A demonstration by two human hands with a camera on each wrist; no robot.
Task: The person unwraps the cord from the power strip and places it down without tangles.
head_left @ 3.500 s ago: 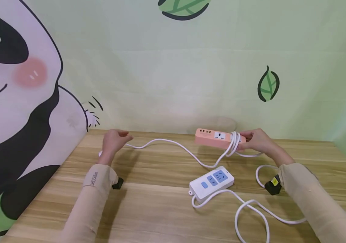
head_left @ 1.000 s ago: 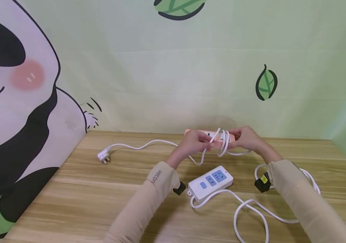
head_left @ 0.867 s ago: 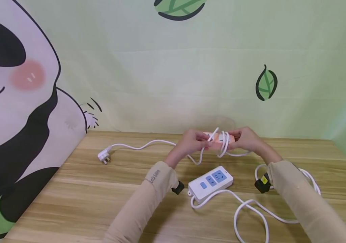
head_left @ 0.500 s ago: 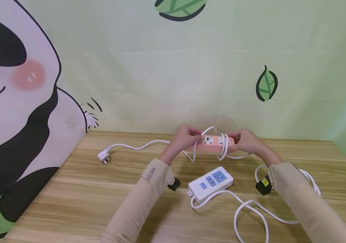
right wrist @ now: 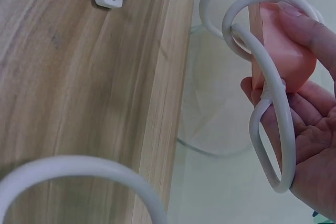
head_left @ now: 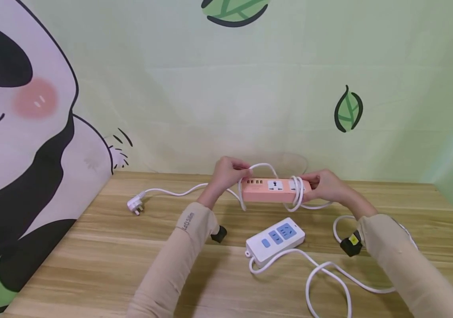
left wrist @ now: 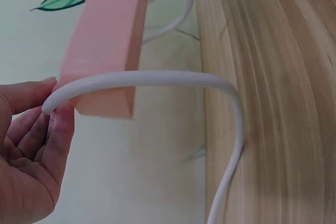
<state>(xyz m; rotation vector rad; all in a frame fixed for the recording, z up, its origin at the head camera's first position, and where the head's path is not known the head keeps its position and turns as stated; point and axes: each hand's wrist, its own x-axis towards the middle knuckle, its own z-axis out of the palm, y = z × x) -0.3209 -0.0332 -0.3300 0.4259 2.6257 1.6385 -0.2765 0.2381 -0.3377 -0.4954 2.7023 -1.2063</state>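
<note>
A pink power strip (head_left: 264, 195) is held above the back of the table. My right hand (head_left: 327, 185) grips its right end, thumb on top and fingers underneath in the right wrist view. Near that end, several turns of white cord (head_left: 299, 196) wrap round the strip. At the other end my left hand (head_left: 226, 173) pinches the cord between thumb and fingers. In the left wrist view the pinched cord (left wrist: 157, 78) crosses in front of the strip's end. From there it trails left to a white three-pin plug (head_left: 136, 204) on the table.
In front of the pink strip lies a white power strip (head_left: 275, 242) with blue sockets. Its white cord (head_left: 330, 265) loops across the right front of the wooden table (head_left: 91, 265). A printed panda backdrop (head_left: 226, 110) stands along the back edge.
My left hand has come from near the plug to the pink strip, taken hold of the cord, and drawn it leftward along the strip. The right hand keeps its hold, slightly further left.
</note>
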